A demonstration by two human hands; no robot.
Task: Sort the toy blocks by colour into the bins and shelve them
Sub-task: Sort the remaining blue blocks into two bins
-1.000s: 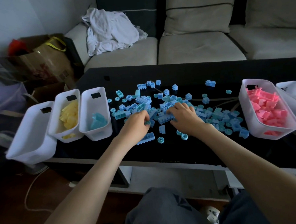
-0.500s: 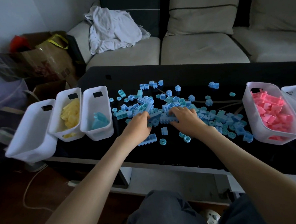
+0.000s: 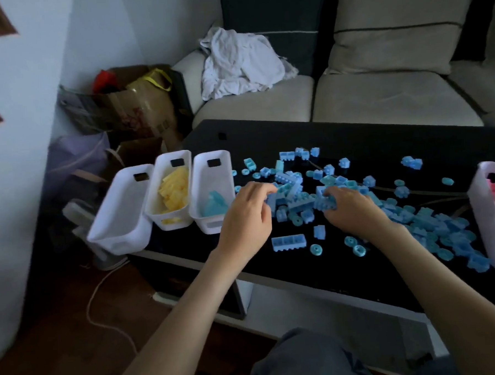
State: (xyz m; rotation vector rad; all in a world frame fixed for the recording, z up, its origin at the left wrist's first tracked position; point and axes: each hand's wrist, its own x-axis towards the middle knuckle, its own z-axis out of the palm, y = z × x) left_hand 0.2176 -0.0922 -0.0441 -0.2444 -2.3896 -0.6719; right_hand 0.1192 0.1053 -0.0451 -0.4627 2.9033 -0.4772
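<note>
Both hands are down in the pile of blue blocks (image 3: 295, 185) on the black table (image 3: 352, 138), a little apart. The left hand (image 3: 246, 216) curls its fingers around some blocks at the pile's left edge; the right hand (image 3: 353, 207) grips a clump of them. Just left stands the bin with blue pieces (image 3: 214, 227), beside the bin with yellow ones (image 3: 173, 223); the pink-filled bin (image 3: 483, 221) is far right.
</note>
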